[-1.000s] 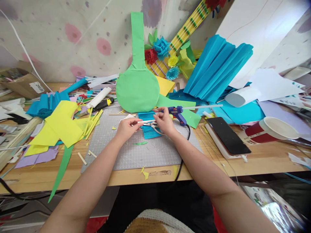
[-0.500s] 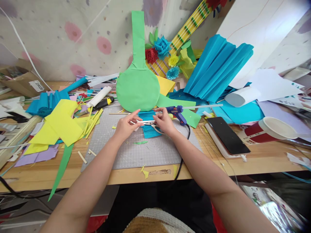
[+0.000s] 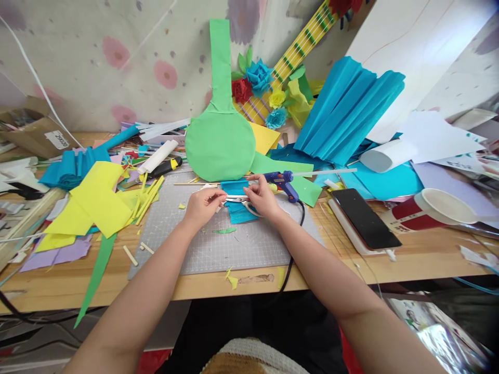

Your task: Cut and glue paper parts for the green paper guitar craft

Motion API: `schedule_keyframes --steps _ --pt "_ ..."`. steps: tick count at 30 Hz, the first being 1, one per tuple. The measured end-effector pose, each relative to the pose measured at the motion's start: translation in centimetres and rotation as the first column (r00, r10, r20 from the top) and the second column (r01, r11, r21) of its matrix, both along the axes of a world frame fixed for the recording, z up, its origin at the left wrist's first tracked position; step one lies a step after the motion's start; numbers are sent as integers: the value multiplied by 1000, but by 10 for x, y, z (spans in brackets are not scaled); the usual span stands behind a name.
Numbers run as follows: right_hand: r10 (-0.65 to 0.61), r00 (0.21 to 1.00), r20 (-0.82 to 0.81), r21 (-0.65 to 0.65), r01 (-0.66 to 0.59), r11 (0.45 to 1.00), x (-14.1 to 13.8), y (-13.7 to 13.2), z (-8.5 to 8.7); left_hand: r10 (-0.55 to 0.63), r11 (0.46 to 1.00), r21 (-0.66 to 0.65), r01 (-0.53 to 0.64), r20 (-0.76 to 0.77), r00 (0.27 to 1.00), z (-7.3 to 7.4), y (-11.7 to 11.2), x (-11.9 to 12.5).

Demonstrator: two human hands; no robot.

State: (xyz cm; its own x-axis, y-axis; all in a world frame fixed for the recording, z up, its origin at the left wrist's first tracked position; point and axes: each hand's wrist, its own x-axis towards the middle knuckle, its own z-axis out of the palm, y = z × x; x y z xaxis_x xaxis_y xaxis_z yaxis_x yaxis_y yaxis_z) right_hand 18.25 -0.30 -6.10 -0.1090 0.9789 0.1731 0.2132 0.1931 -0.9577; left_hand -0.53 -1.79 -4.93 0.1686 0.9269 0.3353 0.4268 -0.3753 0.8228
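Note:
A thin white strip [image 3: 235, 196] runs level between my two hands, close above the cutting mat. My left hand [image 3: 203, 206] pinches its left end between thumb and fingertips. At the right end, my right hand [image 3: 264, 196] has its thumb and forefinger closed on it. Just beneath lies a pair of scissors [image 3: 251, 209], its handle loops partly hidden by my right hand. The scissors rest over a piece of blue crepe paper [image 3: 242, 214] on the grey cutting mat [image 3: 249, 249]. A green paper-covered round shape with a long neck [image 3: 220, 143] leans upright behind my hands.
A blue glue gun [image 3: 284, 182] lies right of my right hand, its black cord trailing over the table edge. Yellow paper [image 3: 101, 195] and a utility knife [image 3: 166, 167] are on the left. A phone [image 3: 364, 215] and paper cup [image 3: 432, 209] stand right.
My left hand's spread fingers have curled into a pinch on the strip. My right hand stays nearly in place, and the view has shifted very slightly.

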Motion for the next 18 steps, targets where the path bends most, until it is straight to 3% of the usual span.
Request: schedule_keyframes --steps 5,10,13,18 --pt "18 1000 -12 30 -18 999 -2 0 0 36 999 -1 -36 44 998 1 0 1" --pt "17 1000 3 59 -17 998 0 0 0 -46 992 -106 67 191 980 2 -2 8" --pt "67 998 -11 71 -66 995 -2 -2 2 -66 989 -119 87 171 983 1 -3 11" --pt "145 985 -90 37 -142 989 -5 -5 5 6 992 -127 10 119 993 2 -3 8"
